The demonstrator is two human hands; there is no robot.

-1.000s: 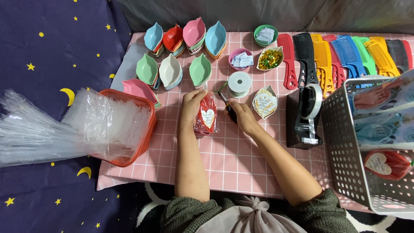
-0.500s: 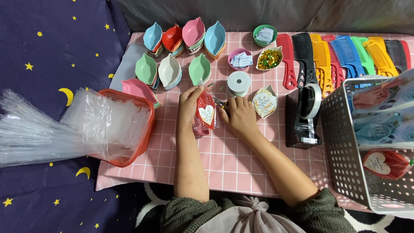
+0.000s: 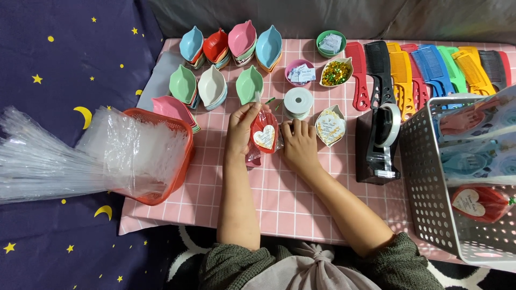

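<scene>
- Your grip first: your left hand (image 3: 240, 129) is closed around the top of a small clear bagged packet (image 3: 263, 137), red inside with a heart-shaped tag on its face, while your right hand (image 3: 299, 146) lies flat with fingers spread just right of the packet, steadying its edge and holding nothing. The packet rests on the pink checked desk (image 3: 279, 198), between your two hands.
- Judging by this, you are closing the neck of the filled bag; the next move seems to call for keeping the neck pinched and getting a tie or tape around it.
- Far left of the grip, a red basket (image 3: 183, 161) holds a thick sheaf of clear bags (image 3: 80, 156) that spills out over the dark starred cloth.
- Far right of the grip, a white perforated basket (image 3: 430, 177) holds finished packets, one red with a heart tag.
- Right of your right hand stands a black tape dispenser (image 3: 379, 139).
- Beyond the grip, stacks of leaf-shaped dishes (image 3: 231, 48) stand empty in several colours.
- Just beyond your fingers lies a ribbon spool (image 3: 298, 102); past it a small dish of gold glitter (image 3: 336, 72) and two round bowls of paper tags (image 3: 300, 72).
</scene>
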